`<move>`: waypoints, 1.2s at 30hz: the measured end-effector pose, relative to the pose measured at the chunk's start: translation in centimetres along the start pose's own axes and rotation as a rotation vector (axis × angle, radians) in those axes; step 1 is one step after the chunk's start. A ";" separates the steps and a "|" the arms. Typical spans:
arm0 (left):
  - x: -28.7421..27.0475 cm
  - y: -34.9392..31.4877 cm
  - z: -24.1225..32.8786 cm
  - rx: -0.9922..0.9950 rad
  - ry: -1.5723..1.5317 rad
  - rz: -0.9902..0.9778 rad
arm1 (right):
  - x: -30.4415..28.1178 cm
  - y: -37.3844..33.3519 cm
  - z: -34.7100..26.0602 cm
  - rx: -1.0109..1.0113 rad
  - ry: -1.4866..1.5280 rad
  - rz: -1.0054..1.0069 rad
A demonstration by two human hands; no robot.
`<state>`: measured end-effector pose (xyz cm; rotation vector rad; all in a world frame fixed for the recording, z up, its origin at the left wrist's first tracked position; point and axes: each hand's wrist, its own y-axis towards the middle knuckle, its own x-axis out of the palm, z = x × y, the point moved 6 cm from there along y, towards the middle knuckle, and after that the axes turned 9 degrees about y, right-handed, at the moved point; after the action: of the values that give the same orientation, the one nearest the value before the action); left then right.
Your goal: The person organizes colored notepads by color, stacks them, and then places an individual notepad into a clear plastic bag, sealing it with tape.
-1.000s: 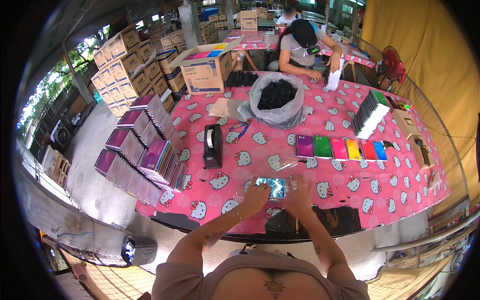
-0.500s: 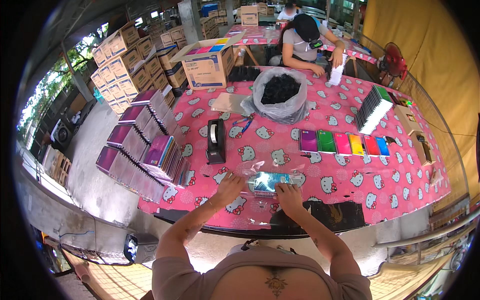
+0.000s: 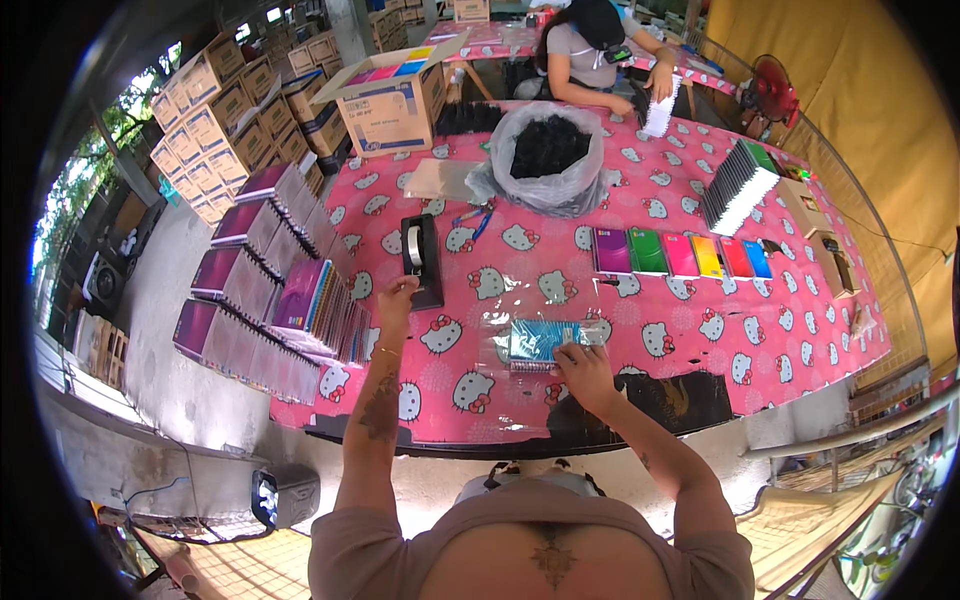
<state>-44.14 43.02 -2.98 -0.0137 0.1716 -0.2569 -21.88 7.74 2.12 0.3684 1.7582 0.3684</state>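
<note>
A blue spiral notebook (image 3: 538, 340) lies flat on the table in front of me, with clear plastic film (image 3: 505, 300) about it and its coil toward me. My right hand (image 3: 586, 370) presses down on its right end with curled fingers, holding it and the film. To the left, my left hand (image 3: 400, 292) reaches the black tape dispenser (image 3: 428, 265), which carries a roll of clear tape (image 3: 414, 243). Thumb and finger pinch together beside the roll, at the tape; the strip itself is too small to see clearly.
Stacks of purple notebooks (image 3: 235, 275) stand at the left. A row of coloured notebooks (image 3: 648, 252) lies at the right. Farther back are a plastic bag of black coils (image 3: 550, 165), an open carton (image 3: 385, 115), blue pliers (image 3: 482, 222) and a co-worker (image 3: 590, 60) handling white-edged notebooks.
My left hand has left the film by the notebook and moved up and left to the tape dispenser. My right hand stays on the notebook. The whole view has shifted a little.
</note>
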 end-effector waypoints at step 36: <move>20.1 -27.3 10.1 1.119 1.063 -0.091 | 4.4 7.3 10.7 0.288 0.792 -0.510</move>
<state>-30.12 11.46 4.60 1.2480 1.0631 -0.4035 -11.95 16.75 -0.79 -0.0607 2.6037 -0.1428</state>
